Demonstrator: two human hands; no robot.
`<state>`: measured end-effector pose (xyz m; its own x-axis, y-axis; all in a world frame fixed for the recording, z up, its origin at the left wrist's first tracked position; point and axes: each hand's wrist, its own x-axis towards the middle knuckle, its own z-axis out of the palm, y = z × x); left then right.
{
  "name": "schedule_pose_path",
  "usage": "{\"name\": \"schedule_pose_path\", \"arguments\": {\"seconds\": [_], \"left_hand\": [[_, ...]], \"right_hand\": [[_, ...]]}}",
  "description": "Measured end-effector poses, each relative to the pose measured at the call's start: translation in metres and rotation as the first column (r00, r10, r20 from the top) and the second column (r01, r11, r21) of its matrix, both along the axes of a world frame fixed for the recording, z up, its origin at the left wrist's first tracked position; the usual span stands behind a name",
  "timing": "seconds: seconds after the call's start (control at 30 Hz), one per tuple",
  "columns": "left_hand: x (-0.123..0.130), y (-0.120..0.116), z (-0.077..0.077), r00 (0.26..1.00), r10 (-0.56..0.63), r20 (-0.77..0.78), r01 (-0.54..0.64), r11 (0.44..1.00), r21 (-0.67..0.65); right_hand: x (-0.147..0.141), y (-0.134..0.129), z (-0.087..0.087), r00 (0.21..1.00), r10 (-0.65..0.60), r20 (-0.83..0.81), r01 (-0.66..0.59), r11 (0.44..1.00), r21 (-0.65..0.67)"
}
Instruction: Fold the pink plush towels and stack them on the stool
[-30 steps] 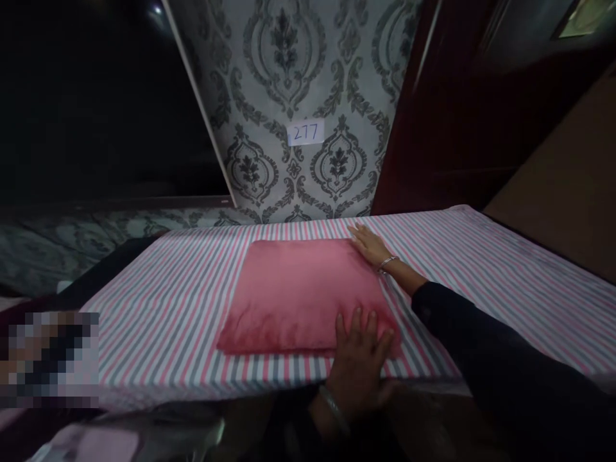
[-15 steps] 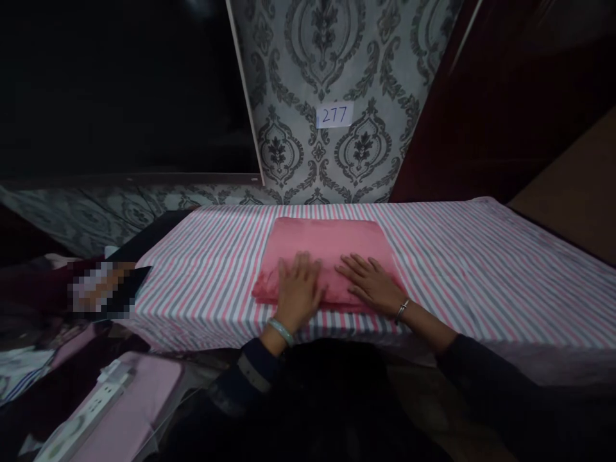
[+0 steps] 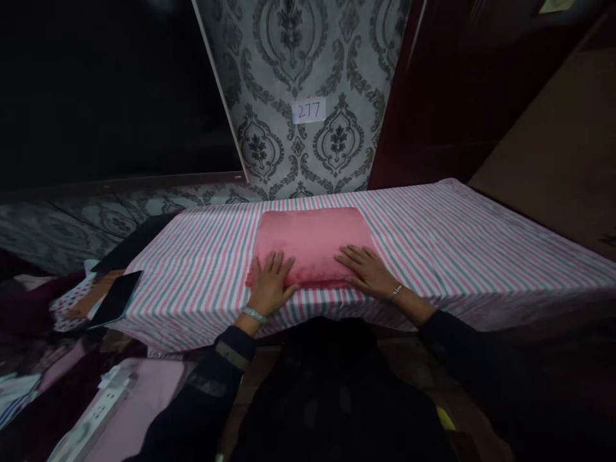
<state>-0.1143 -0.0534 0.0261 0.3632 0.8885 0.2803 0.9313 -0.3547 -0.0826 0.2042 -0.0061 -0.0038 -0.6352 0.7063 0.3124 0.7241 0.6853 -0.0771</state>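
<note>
A folded pink cloth [image 3: 312, 234], roughly rectangular and soft, lies on the striped tablecloth [image 3: 418, 237] near the table's front edge. My left hand [image 3: 270, 282], with a pale bangle at the wrist, rests palm down on its front left corner, fingers spread. On its front right part lies my right hand [image 3: 368, 273], flat and open, a thin silver bracelet behind it. Neither hand grips the cloth. Both palms cover parts of its front edge.
A dark phone-like slab [image 3: 117, 298] and other items lie at the table's left end. A white power strip [image 3: 91, 423] rests on a pink surface [image 3: 144, 398] below. Behind are a large dark screen [image 3: 106, 90] and a paper marked 277 [image 3: 308, 110].
My left hand has slid left along the cloth to its front left corner. My right hand stays flat on the right side. The whole view has shifted somewhat.
</note>
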Motion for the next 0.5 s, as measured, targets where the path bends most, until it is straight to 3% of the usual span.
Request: {"name": "schedule_pose_path", "arguments": {"seconds": [0.2,0.5], "left_hand": [[-0.040,-0.011,-0.001,0.998,-0.025,-0.066,0.025,1.000,0.001],[-0.035,-0.006,0.013,0.995,0.044,-0.093,-0.044,0.999,0.000]], "right_hand": [[0.051,-0.029,-0.022,0.995,-0.086,-0.047,0.090,0.989,0.116],[0.041,-0.027,-0.023,0.978,-0.201,-0.065,0.209,0.965,0.160]]}}
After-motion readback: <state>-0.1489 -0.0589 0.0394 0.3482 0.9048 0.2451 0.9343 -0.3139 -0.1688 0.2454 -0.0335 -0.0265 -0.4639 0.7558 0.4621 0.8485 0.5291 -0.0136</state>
